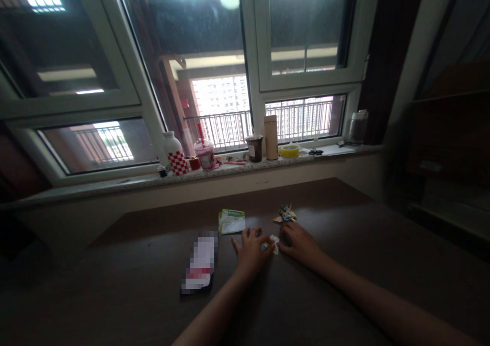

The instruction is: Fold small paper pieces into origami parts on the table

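Well, the left hand (pixel 251 248), fingers spread, touches 1 paper piece (pixel 274 244). The right hand (pixel 299 242) half-curls beside it, both grips unclear.

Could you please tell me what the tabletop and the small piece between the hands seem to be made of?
Tabletop: probably wood or laminate with a dull finish; the even, dark brown surface leaves it open.
Small piece: likely paper, perhaps matte, judging by its thin, white-and-yellow look.
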Tool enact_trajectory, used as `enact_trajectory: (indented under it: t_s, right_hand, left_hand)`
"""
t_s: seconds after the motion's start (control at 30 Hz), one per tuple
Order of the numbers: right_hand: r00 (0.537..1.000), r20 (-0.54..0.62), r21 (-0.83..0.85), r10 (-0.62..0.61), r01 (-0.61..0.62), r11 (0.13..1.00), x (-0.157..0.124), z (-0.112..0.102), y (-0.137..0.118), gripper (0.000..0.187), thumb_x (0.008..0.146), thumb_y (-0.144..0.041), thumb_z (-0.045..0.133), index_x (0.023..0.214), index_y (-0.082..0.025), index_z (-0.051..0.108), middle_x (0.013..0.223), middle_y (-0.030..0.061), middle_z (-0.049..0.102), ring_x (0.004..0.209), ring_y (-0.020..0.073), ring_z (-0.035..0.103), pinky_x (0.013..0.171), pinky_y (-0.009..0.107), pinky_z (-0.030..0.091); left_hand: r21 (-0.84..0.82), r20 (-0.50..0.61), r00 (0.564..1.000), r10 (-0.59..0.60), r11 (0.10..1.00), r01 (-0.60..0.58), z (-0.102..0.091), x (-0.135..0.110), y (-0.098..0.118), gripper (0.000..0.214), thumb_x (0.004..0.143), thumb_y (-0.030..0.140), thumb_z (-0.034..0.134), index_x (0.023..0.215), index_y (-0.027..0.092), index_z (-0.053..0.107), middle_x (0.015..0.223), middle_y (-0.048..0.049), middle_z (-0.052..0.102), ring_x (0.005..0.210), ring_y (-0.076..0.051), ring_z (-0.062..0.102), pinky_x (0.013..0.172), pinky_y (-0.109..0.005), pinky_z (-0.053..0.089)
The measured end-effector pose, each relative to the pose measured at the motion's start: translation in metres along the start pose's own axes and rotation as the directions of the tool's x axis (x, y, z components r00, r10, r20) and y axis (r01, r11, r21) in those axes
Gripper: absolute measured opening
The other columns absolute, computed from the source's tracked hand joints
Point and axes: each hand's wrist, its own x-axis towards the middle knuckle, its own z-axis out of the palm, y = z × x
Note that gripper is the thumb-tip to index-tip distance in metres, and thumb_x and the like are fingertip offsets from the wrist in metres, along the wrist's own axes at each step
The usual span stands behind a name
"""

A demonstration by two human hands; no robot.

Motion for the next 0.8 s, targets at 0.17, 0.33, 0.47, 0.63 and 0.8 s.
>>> enact_trajectory:
  t_s: [0.17, 0.33, 0.47, 0.63, 0.8]
  right_hand:
    - [0.998, 0.035, -0.109, 0.060, -0.056, 0.993, 0.005, -0.003, -0.004, 0.013, 0.085, -0.031, 0.061, 0.089, -0.020, 0.065, 0.109, 0.0096, 0.064, 0.108, 0.0252, 0.058, 0.091, 0.037, 0.046]
    - [0.994, 0.059, -0.172, 0.087, -0.075, 0.982, 0.009, -0.004, -0.004, 0.012, 0.085, -0.029, 0.059, 0.092, -0.021, 0.066, 0.117, 0.0101, 0.062, 0.114, 0.0271, 0.055, 0.091, 0.038, 0.045]
    - [0.994, 0.063, -0.167, 0.085, -0.074, 0.983, 0.011, -0.003, -0.003, 0.012, 0.086, -0.027, 0.057, 0.092, -0.022, 0.066, 0.118, 0.0101, 0.062, 0.115, 0.0269, 0.055, 0.091, 0.038, 0.046]
    - [0.994, 0.037, -0.164, 0.102, -0.094, 0.982, 0.011, 0.002, -0.001, 0.012, 0.085, -0.027, 0.057, 0.093, -0.023, 0.065, 0.118, 0.0096, 0.061, 0.115, 0.0274, 0.054, 0.092, 0.040, 0.044]
    - [0.994, 0.042, -0.085, 0.106, -0.102, 0.991, 0.011, 0.005, 0.004, 0.012, 0.088, -0.027, 0.056, 0.094, -0.022, 0.065, 0.116, 0.0083, 0.061, 0.114, 0.0252, 0.053, 0.095, 0.039, 0.042]
  left_hand:
    - [-0.023, -0.006, 1.000, 0.009, 1.000, -0.009, 0.002, 0.001, -0.002, 0.018, 0.084, 0.050, 0.059, 0.095, 0.042, 0.070, 0.139, 0.0041, 0.053, 0.138, -0.033, 0.030, 0.104, -0.078, 0.008]
    - [-0.041, 0.006, 1.000, 0.003, 0.999, -0.002, 0.002, 0.001, -0.002, 0.018, 0.084, 0.048, 0.059, 0.095, 0.040, 0.071, 0.140, 0.0031, 0.052, 0.138, -0.033, 0.030, 0.105, -0.077, 0.007]
    - [-0.027, -0.004, 1.000, 0.015, 1.000, -0.015, 0.001, 0.000, -0.001, 0.018, 0.084, 0.048, 0.059, 0.097, 0.041, 0.070, 0.140, 0.0033, 0.052, 0.138, -0.033, 0.031, 0.105, -0.077, 0.007]
    - [0.001, 0.001, 1.000, 0.027, 1.000, -0.027, 0.002, 0.000, -0.001, 0.020, 0.086, 0.047, 0.057, 0.100, 0.040, 0.069, 0.141, 0.0033, 0.051, 0.138, -0.032, 0.030, 0.106, -0.076, 0.007]
    - [-0.015, -0.022, 0.999, 0.049, 0.999, -0.049, 0.003, 0.001, -0.002, 0.018, 0.086, 0.044, 0.058, 0.099, 0.039, 0.069, 0.139, 0.0024, 0.052, 0.138, -0.030, 0.031, 0.107, -0.075, 0.006]
